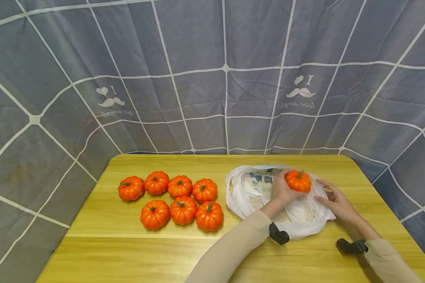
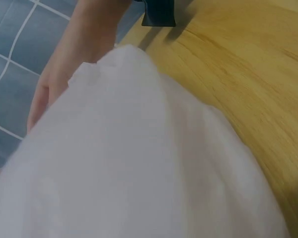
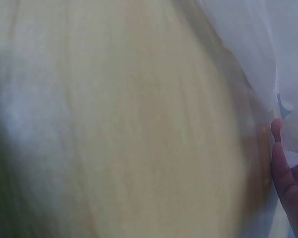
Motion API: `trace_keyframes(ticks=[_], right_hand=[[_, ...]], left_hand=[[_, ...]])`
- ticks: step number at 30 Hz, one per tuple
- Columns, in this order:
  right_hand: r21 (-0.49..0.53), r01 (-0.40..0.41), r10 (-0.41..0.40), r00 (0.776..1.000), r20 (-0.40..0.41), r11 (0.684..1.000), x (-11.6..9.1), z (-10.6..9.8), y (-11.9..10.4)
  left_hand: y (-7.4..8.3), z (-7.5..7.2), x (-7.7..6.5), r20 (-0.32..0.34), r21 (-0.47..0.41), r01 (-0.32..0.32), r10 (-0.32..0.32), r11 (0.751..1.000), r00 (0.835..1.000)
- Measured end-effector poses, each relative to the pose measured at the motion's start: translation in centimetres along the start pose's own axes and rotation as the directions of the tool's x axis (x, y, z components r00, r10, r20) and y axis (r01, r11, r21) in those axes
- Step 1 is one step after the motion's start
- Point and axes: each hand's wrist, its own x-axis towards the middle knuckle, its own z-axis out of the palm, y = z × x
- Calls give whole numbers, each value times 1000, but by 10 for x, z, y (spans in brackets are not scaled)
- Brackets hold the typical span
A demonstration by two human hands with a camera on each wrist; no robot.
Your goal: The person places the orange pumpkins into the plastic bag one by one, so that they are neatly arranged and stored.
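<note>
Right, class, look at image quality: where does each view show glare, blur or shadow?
Head: mostly sharp, with bright glints on the pumpkins; left wrist: the white bag looks soft, and a shadow falls on the tabletop beside the black wrist device; right wrist: the wood grain looks smeared and washed out, with a hazy pale patch on the left.

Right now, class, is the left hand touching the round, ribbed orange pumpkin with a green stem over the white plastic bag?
Touching. The head view shows the left hand gripping the round, ribbed orange pumpkin, its thumb along the near edge.
</note>
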Motion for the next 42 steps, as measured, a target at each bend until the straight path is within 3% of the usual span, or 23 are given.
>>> trace_keyframes(ticks=[7,30,35,42], right_hand=[[-10,-29,29,1000,8,1000,1,-1,1],[43,11,-11,1000,-5,999,-1,0,3],[66,16,-17,1000,7,998,-1,0,3],[90,18,-20,1000,18,996,-2,1,1]], left_hand=[[-5,4,1,21,-4,44,-44,999,999],[-4,4,-4,4,123,32,-33,992,999],[0,1,-6,33,109,61,-65,992,997],[9,-13,-7,115,175,31,-52,984,992]])
